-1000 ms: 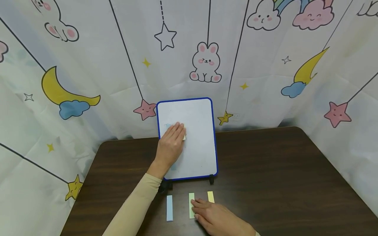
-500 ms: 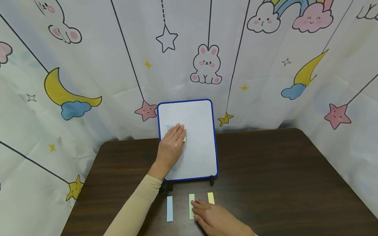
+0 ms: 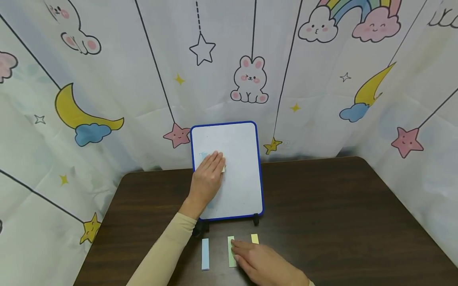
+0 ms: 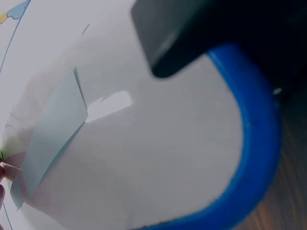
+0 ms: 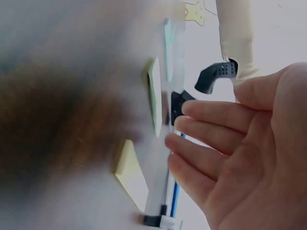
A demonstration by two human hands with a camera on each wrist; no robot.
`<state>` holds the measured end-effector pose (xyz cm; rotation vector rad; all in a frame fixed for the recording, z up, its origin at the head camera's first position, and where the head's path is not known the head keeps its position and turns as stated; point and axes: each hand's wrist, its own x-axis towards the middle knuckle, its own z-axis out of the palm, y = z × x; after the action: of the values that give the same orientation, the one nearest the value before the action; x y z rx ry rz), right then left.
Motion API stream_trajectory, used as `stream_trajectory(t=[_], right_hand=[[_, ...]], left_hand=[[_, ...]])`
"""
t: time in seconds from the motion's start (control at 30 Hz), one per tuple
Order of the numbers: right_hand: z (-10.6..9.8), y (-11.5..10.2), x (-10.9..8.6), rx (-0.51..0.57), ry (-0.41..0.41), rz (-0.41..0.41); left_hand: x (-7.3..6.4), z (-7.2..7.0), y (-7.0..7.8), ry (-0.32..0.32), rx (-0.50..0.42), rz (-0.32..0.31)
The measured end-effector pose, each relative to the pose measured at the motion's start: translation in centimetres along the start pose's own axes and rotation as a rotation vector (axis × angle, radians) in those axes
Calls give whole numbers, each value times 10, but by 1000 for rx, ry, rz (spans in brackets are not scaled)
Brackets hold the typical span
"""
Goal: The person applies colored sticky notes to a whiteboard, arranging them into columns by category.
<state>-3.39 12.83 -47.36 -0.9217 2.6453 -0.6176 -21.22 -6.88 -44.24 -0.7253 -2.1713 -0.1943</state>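
Note:
My left hand (image 3: 206,178) presses with straight fingers on the left part of a blue-framed whiteboard (image 3: 241,174). A corner of a pale slip (image 3: 224,169) shows beside those fingers, and the rest is hidden. In the left wrist view, a pale blue sticky strip (image 4: 55,132) clings to the board with one end lifted, fingertips (image 4: 1,182) at the left edge. My right hand (image 3: 264,262) hovers low over the table, fingers extended and palm bare in the right wrist view. Nearest its fingertips lies a green sticky-note pad (image 3: 230,256); a yellow pad (image 3: 255,238) is partly covered behind the hand.
A blue sticky-note pad (image 3: 205,254) lies left of the green one. The whiteboard leans on a black stand (image 3: 256,219) on the dark wooden table (image 3: 322,210). A white curtain (image 3: 150,139) with printed stars, moons and rabbits hangs around the table's back and sides.
Both hands keep nearly the same places. The whole scene sits slightly lower in the head view, and the green pad appears a touch further left.

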Motion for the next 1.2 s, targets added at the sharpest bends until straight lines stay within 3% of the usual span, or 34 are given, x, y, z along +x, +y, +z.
stream_trajectory(t=[0.17,0.5,0.7,0.97,1.2], right_hand=[[-12,3,3,-4,70,56],[-25,27,12,-120,348,106],[-34,42,16,-205,359,150],[-32,53,27,-318,477,71],[-27,59,35,-340,484,76]], left_hand=[[-1,1,-1,8,8,10],[0,1,-3,12,-18,6],[1,1,-3,8,-27,7],[0,-2,-3,-6,-15,1],[0,-1,-2,-8,-11,11]])
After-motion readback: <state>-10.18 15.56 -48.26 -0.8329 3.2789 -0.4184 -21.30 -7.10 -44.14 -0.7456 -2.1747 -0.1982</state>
